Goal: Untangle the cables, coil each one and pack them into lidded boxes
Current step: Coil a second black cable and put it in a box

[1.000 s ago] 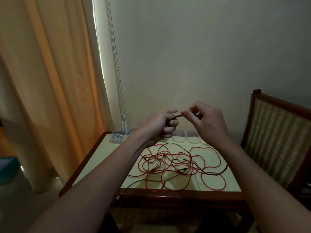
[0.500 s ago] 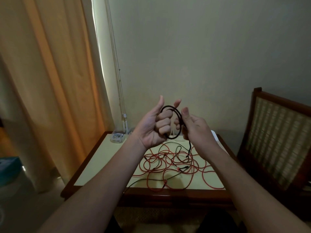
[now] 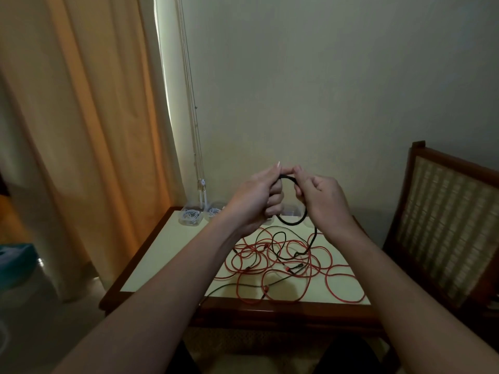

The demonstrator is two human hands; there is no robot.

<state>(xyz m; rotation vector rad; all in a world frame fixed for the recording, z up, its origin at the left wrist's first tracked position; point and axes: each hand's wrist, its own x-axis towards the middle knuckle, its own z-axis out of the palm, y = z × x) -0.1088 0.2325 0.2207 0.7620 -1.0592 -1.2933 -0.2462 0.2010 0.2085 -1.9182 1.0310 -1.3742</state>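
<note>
Both hands are raised above the far half of the table (image 3: 162,260), well clear of its top. The left hand (image 3: 251,203) has its fingers curled round the left side of a loop of black cable (image 3: 291,224), with thumb and forefinger meeting at the top of the loop. The right hand (image 3: 326,203) pinches the same loop at its upper right, its other fingers folded in. The loop hangs between the two hands, and one end trails down from under the right hand to the table. There it runs into the tangle of red cables (image 3: 286,261), which sprawls over the middle and right of the top. A thin dark cable (image 3: 232,285) crosses the tangle and runs off the near edge.

At the far left corner stand a clear box (image 3: 190,216) and a second clear box (image 3: 216,211), each holding coiled white cable; whether lids are on them cannot be told. The hands and wrists hide most of the table's far edge, and only a slip of another clear container shows through the loop.

A wooden chair (image 3: 442,225) with a woven back stands just beside the table on the right. An orange curtain (image 3: 89,136) hangs on the left, with thin pull cords (image 3: 193,125) beside it against the pale wall (image 3: 324,76).
</note>
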